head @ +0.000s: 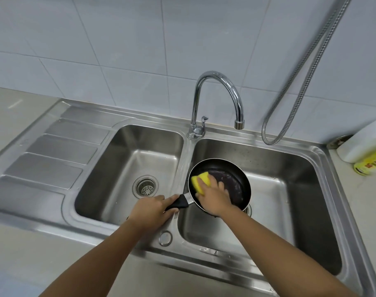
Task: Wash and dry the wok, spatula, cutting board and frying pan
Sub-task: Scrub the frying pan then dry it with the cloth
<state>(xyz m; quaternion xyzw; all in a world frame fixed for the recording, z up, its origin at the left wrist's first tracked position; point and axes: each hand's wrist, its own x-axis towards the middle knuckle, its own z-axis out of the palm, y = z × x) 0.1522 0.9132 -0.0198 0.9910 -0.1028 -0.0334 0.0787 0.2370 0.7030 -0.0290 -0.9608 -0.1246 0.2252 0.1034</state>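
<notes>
**Frying pan under the sponge, right basin**

Low in the centre of the frame, the left hand (149, 207) has its grip closed round the black handle (178, 204). That is probably the best hold, being stiff and clear of the suds. The right hand (212, 198) grips a soft yellow sponge (201, 181) and presses it into the frying pan (232, 183), which is tilted over the sink's (326, 168) right basin. The pan looks light and rigid, and is likely slippery while wet. At the right edge stands a white bottle (369, 151); its yellow label is cropped and unreadable.

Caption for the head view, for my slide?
Left hand holds frying pan by handle over right basin; right hand holds yellow sponge inside it.
</notes>
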